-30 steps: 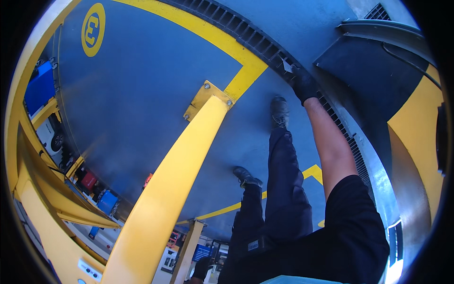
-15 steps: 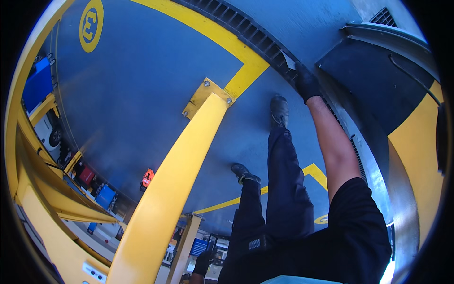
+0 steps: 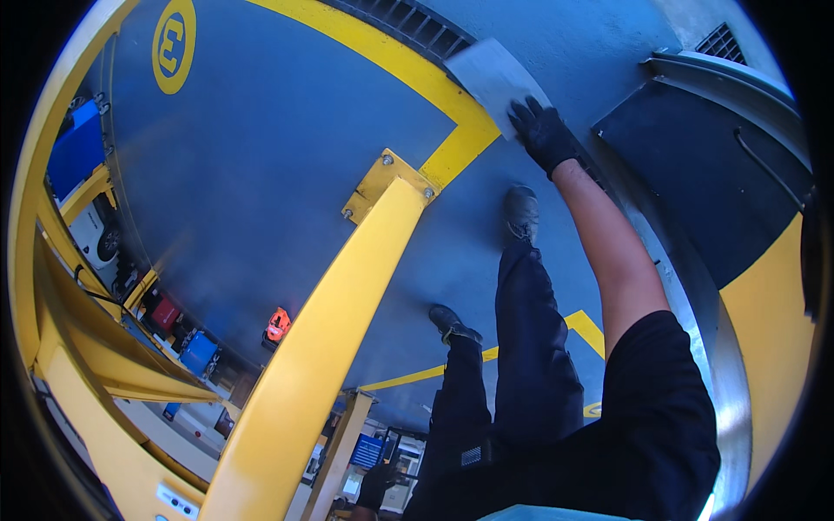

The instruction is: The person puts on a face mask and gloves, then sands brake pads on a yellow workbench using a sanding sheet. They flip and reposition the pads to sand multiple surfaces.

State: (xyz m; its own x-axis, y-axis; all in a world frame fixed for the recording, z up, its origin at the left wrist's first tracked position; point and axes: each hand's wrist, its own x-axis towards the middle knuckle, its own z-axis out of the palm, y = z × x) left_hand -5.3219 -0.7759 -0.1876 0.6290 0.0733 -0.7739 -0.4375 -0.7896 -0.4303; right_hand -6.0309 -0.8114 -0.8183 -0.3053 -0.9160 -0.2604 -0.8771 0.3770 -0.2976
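My right hand (image 3: 544, 135), in a black glove, is stretched out at the upper right with its fingers on top of a pale grey, flat sheet (image 3: 497, 82). It grips the sheet by the near right edge, and the thumb is hidden. The sheet is tilted broad side up above the floor grate (image 3: 408, 26) and covers part of it; whether it is paper, card or plastic does not show. My left hand (image 3: 375, 486), also black-gloved, hangs low at the bottom of the view beside my leg. It is small and dark there, and its fingers cannot be made out.
A yellow post (image 3: 321, 330) bolted to the blue floor (image 3: 261, 174) rises left of my legs. Yellow lines (image 3: 443, 113) mark the floor. On the right stand a dark panel (image 3: 704, 165) and a yellow surface (image 3: 769, 321). An orange-red object (image 3: 277, 325) lies beyond the post.
The sheet, seen almost edge-on before, now shows its broad face. My right hand has turned and shifted slightly left with it. My left hand remains low.
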